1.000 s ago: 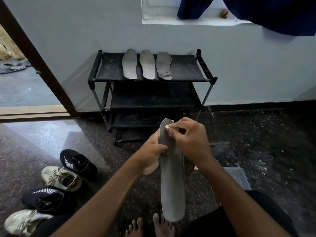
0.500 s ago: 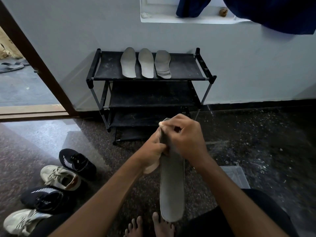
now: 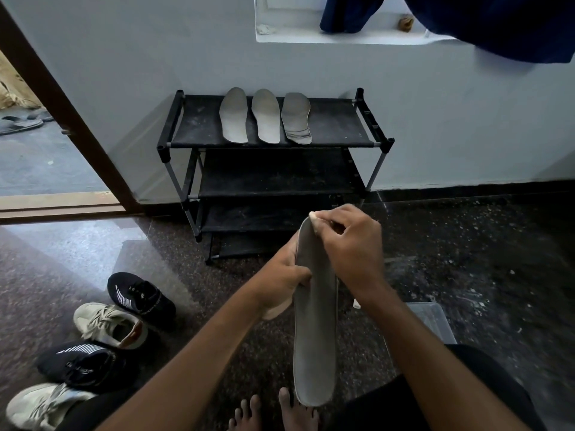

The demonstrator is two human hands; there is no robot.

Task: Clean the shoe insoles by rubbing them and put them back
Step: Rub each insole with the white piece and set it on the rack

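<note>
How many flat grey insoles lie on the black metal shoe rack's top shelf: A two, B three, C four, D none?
B: three flat grey insoles lie side by side on the black metal shoe rack; the left hand and right hand hold a fourth insole.

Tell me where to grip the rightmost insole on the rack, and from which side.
I would pinch its near end, from the front. The rightmost insole lies flat on the top shelf, lengthwise toward the wall, and that end reaches the shelf's open front edge.
</note>
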